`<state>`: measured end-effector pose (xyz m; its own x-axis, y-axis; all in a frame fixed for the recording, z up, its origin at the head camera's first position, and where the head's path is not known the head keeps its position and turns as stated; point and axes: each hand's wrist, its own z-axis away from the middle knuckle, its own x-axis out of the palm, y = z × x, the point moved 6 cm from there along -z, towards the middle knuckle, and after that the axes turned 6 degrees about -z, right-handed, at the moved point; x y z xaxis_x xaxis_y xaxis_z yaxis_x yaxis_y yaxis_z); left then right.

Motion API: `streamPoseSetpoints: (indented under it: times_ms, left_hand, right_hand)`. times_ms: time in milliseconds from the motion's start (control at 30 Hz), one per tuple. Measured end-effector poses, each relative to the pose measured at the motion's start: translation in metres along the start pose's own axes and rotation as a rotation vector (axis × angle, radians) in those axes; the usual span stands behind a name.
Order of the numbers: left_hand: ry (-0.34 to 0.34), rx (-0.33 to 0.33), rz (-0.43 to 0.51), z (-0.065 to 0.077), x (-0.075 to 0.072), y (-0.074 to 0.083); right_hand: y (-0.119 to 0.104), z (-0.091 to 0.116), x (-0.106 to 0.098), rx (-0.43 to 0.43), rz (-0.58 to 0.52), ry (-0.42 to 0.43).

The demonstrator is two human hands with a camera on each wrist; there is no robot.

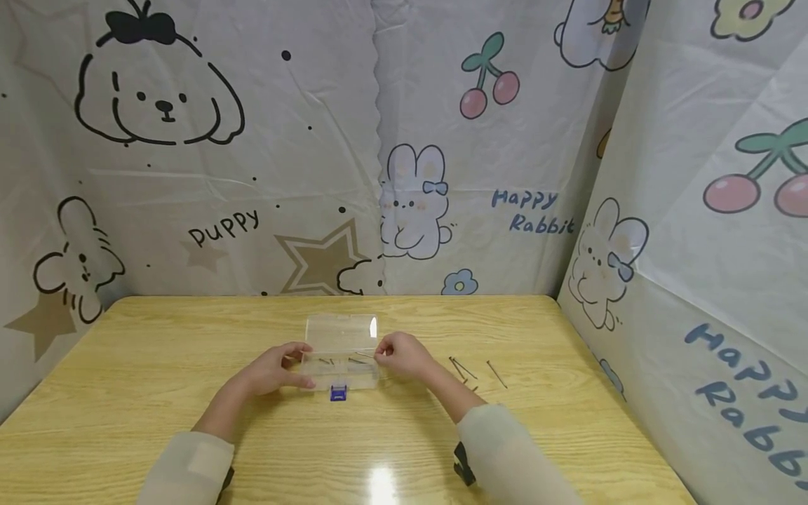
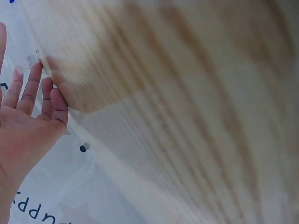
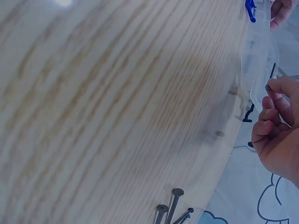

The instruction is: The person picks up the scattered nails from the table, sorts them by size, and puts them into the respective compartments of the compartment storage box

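A clear plastic box (image 1: 361, 382) with compartments stands on the table, its lid (image 1: 341, 333) raised at the back and a blue latch (image 1: 338, 393) at the front. My left hand (image 1: 278, 368) grips the box's left end, thumb at the front and fingers toward the back. A nail (image 3: 273, 71) is pinched between the thumb and fingertips of my right hand (image 1: 404, 354), over the box's right end. Nails (image 1: 326, 361) lie inside the box. In the left wrist view, the left hand (image 2: 28, 116) shows at the edge and most of the box is out of frame.
To the right of the box, several loose nails (image 1: 463, 369) lie on the wooden table (image 1: 284, 449), one long nail (image 1: 496, 374) apart from the others. A printed cloth (image 1: 303, 154) hangs behind the table and along its sides.
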<state>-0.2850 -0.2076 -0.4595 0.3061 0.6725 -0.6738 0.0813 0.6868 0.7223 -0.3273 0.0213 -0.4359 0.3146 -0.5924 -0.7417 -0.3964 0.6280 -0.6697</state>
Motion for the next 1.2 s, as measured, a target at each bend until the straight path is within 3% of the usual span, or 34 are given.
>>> streamPoseSetpoints:
  times_ms: [633,1200]
  left_hand:
    - [0.002,-0.002,-0.004,0.0,-0.001,0.0]
    - [0.003,0.004,0.002,-0.001,0.0,-0.001]
  right_hand:
    - [-0.011,-0.01,0.01,-0.01,0.037,-0.011]
    - [-0.004,-0.009,0.016,0.063,-0.007,-0.004]
